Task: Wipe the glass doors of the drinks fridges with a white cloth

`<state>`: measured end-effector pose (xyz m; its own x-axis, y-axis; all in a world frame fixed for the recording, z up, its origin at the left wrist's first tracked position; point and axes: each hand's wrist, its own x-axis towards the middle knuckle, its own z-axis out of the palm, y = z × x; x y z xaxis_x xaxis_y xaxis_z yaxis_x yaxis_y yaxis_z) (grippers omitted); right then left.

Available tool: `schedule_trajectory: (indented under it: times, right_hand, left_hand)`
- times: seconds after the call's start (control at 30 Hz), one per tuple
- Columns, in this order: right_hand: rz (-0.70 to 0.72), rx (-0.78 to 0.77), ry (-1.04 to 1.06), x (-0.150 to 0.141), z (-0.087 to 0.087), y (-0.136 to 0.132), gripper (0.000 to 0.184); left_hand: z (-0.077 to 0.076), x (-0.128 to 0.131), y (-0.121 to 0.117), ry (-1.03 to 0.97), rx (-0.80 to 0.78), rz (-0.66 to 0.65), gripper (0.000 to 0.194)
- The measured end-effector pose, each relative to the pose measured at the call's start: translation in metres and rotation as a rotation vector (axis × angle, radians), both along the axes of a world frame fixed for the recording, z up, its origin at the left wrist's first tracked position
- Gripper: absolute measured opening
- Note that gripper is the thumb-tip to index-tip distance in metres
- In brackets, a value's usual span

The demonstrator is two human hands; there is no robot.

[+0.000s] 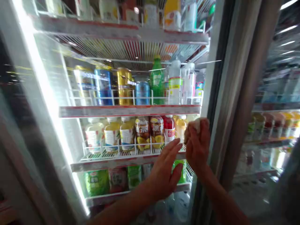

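My right hand (198,150) is raised at the right side of a glass cooler door (140,64), near the metal frame. Its fingers are bunched around a crumpled pale cloth (197,125), which is partly hidden by them. Lower and to the left, my left hand (164,175) has its fingers stretched out and the thumb apart, with nothing in it. It is in front of the shelf of bottled drinks; whether it touches the glass I cannot tell. Light streaks reflect off the pane.
Behind the glass, wire shelves hold gold cans (124,86), a green bottle (157,81), brown-labelled bottles (142,132) and green bags (96,182). A lit strip (44,84) runs down the left side. A metal door frame (232,103) stands at right, with another stocked cooler (269,125) beyond.
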<state>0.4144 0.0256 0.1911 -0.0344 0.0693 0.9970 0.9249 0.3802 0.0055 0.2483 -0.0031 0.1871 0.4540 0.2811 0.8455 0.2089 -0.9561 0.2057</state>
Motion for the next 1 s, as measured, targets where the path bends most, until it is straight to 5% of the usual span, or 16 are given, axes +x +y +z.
schedule_trajectory:
  times: [0.2, 0.3, 0.37, 0.47, 0.63, 0.7, 0.9, 1.0]
  right_hand:
    - [0.025, 0.129, -0.032, -0.010, 0.236, 0.013, 0.049]
    - [0.051, 0.146, -0.052, -0.015, 0.309, 0.010, 0.047]
    - [0.077, 0.144, -0.079, -0.011, 0.331, 0.009, 0.046]
    - [0.125, 0.135, -0.088, -0.002, 0.320, 0.007, 0.045]
    - [0.292, 0.087, -0.211, 0.024, 0.235, -0.018, 0.044]
    - [0.385, 0.016, -0.180, 0.042, 0.215, -0.036, 0.044]
    - [0.185, 0.008, 0.563, 0.110, 0.225, -0.070, 0.039]
    - [0.277, -0.201, 0.802, 0.123, 0.237, -0.071, 0.037]
  left_hand:
    - [0.133, 0.009, -0.027, 0.037, -0.213, 0.082, 0.055]
    - [0.188, 0.015, -0.034, -0.063, -0.327, 0.224, 0.053]
    - [0.211, 0.021, -0.038, -0.131, -0.388, 0.302, 0.051]
    - [0.225, 0.034, -0.046, -0.205, -0.435, 0.337, 0.048]
    - [0.220, 0.065, -0.052, -0.326, -0.410, 0.261, 0.041]
    - [0.218, 0.083, -0.051, -0.382, -0.456, 0.164, 0.037]
    - [0.217, 0.144, -0.044, -0.380, -0.690, -0.157, 0.040]
    - [0.211, 0.162, -0.038, -0.379, -0.733, -0.202, 0.042]
